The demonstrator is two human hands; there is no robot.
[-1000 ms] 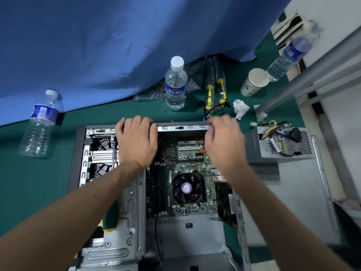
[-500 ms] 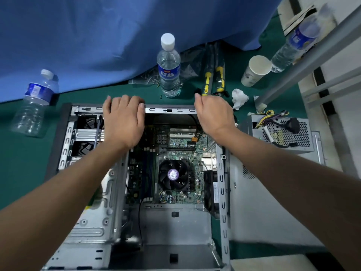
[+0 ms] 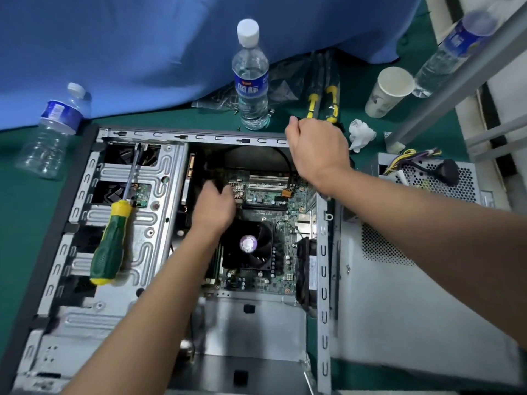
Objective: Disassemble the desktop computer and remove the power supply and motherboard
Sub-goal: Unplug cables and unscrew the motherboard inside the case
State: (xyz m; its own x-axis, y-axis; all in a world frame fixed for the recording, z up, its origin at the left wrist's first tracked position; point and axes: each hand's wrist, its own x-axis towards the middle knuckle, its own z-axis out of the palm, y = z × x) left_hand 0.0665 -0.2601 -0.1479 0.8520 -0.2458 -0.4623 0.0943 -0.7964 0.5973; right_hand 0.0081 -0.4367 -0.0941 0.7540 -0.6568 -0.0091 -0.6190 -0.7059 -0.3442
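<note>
The open computer case (image 3: 199, 137) lies flat on the green table. Inside it sits the green motherboard (image 3: 265, 195) with a black CPU fan (image 3: 248, 243). My left hand (image 3: 212, 206) reaches down over the board's left part, blurred, fingers loosely bent with nothing seen in them. My right hand (image 3: 316, 149) curls over the far right corner of the case rim. The silver power supply (image 3: 445, 178), with its wire bundle, lies outside the case to the right. A green and yellow screwdriver (image 3: 111, 240) rests on the drive cage (image 3: 159, 178).
Water bottles stand behind the case (image 3: 252, 75), at the left (image 3: 52, 129) and at the far right (image 3: 453, 49). A paper cup (image 3: 387, 92), crumpled tissue (image 3: 360, 134) and yellow-black tools (image 3: 325, 95) lie behind. The grey side panel (image 3: 399, 309) lies right of the case.
My left hand left the far case rim and dropped into the case over the motherboard. The screwdriver it covered now shows. My right hand stays at the rim's right corner.
</note>
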